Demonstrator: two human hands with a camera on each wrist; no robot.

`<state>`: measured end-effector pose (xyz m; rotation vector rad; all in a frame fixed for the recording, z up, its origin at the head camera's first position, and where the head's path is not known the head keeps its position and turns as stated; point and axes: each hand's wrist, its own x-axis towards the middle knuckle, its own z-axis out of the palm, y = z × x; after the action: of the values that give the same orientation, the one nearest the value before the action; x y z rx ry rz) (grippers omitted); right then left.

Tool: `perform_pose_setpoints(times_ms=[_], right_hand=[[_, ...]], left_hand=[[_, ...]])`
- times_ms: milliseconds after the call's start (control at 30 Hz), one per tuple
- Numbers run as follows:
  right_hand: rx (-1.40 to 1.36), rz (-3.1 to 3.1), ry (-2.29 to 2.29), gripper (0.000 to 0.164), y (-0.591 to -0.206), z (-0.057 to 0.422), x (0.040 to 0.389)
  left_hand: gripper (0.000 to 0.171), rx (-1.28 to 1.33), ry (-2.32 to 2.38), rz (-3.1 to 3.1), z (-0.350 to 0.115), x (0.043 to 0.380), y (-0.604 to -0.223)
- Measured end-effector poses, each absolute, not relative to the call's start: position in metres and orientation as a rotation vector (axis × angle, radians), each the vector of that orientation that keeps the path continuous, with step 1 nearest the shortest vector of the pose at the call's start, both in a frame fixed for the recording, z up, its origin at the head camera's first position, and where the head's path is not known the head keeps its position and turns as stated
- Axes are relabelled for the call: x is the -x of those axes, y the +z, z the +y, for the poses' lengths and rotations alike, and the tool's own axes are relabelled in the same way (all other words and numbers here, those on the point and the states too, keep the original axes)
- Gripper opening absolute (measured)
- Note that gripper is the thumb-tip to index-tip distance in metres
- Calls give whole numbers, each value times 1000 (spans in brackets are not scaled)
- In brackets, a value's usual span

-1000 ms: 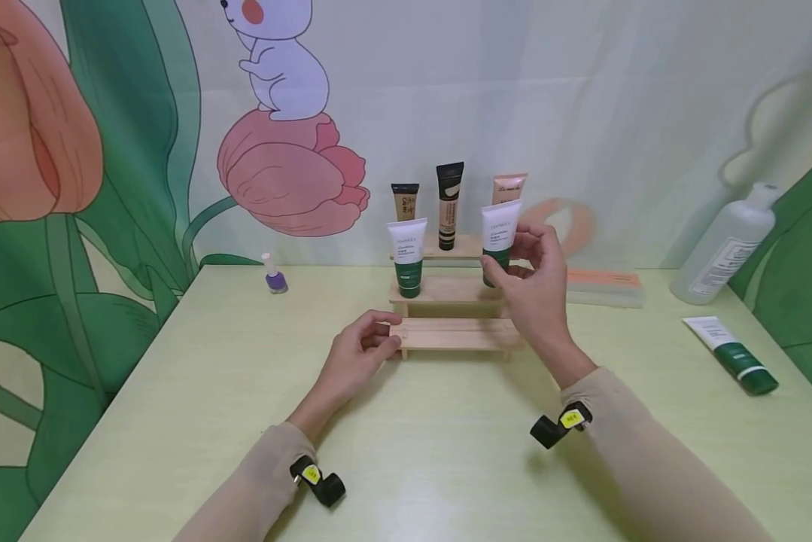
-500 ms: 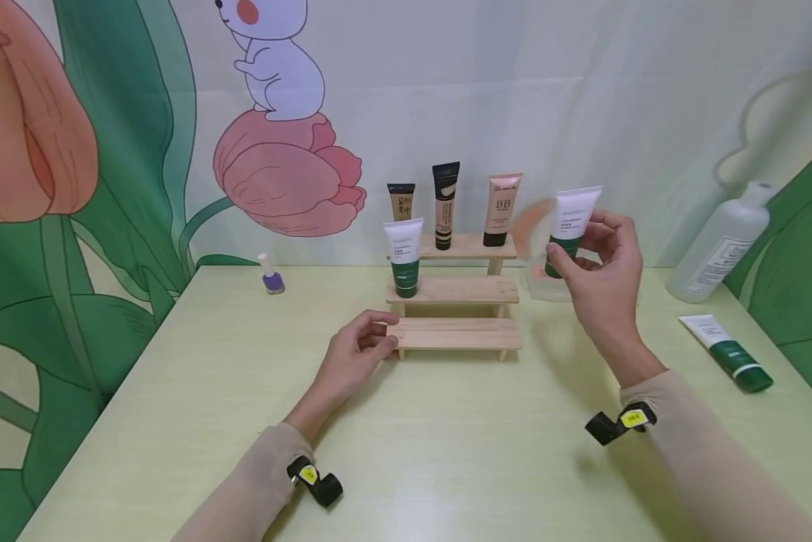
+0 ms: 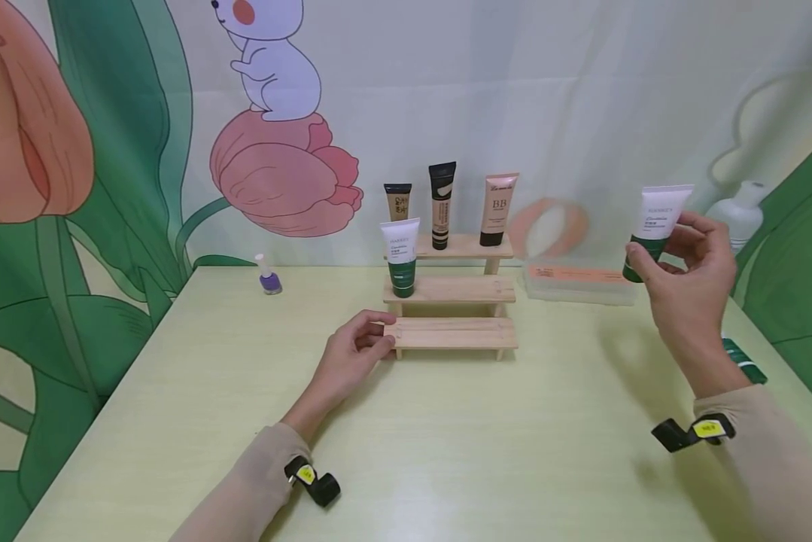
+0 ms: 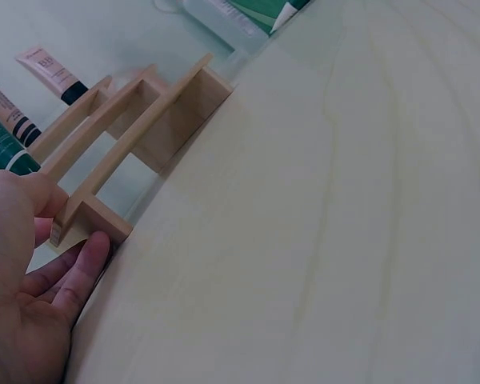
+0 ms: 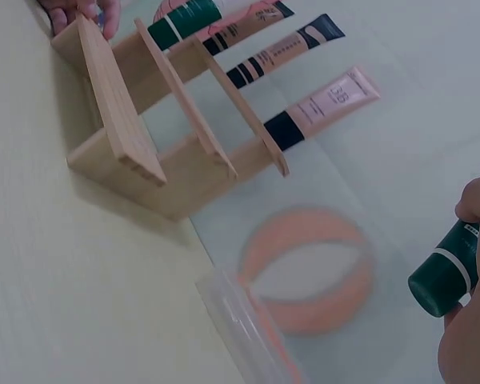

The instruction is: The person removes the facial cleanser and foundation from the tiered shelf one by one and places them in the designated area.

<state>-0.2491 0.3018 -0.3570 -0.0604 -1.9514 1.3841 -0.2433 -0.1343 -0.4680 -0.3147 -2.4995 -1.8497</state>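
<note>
My right hand (image 3: 693, 282) pinches a small white-and-green cream tube (image 3: 659, 218), held up off the table to the right of the rack. Its green cap (image 5: 440, 282) points down in the right wrist view. My left hand (image 3: 351, 350) grips the left end of the lowest step of a three-tier wooden rack (image 3: 449, 333), thumb and fingers at its edge. On the middle step stands a matching white-and-green tube (image 3: 402, 257) at the left. The top step bears a small gold tube with a black end (image 3: 398, 201), a black-and-beige tube (image 3: 441, 205) and a pink BB cream tube (image 3: 497, 209).
A purple nail polish bottle (image 3: 269, 275) stands far left. Right of the rack lies a clear plastic box (image 3: 579, 284) with an orange strip. Behind my right hand are a white bottle (image 3: 740, 214) and a larger green tube (image 3: 744, 363), both partly hidden. A printed curtain (image 3: 406, 98) hangs behind.
My right hand has carried the small white-and-green tube from over the middle step's right end out to the right. The left hand stays at the rack.
</note>
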Motion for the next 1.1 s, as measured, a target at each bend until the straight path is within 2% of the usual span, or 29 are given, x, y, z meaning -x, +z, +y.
perform_pose_setpoints(times_ms=[433, 1100], right_hand=[[220, -2002, 1383, 64, -373, 333, 227], [333, -2150, 1358, 64, -425, 367, 205]], left_hand=[[29, 311, -1841, -2505, -135, 243, -468], [29, 321, -1840, -2501, -136, 244, -469]])
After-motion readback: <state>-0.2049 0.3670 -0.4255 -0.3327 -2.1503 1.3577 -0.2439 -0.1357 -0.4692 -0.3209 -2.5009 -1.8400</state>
